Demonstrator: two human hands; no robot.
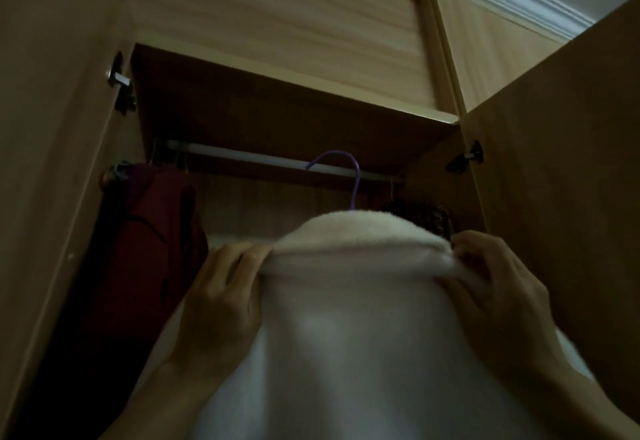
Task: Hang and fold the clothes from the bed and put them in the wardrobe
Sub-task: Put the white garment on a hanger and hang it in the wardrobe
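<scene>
White fleece garment [356, 328] fills the lower centre of the view, closest to the lens, draped over a purple hanger [349, 176] whose hook alone shows above the fabric. Left hand [221, 297] grips the garment's upper left edge: fingers curled over the folded rim, fingertips pressing into the fleece. Right hand [491, 287] grips the upper right edge likewise, fingers bent and pinching a bunched fold of fabric. Both hands are clamped on the garment, one at each shoulder, with the hanger hook rising between and above them.

Above the two grips, the hook sits at the metal hanging rail [277, 160] inside the open wardrobe [277, 107]; whether it bears fully on the rail cannot be told. Left of the left-hand grip hangs a dark red garment [149, 242]. Behind the right-hand grip, a dark patterned item [426, 216] is partly visible. Beyond the right hand stands the open wardrobe door [561, 176]. Lighting is dim; fine detail is blurred.
</scene>
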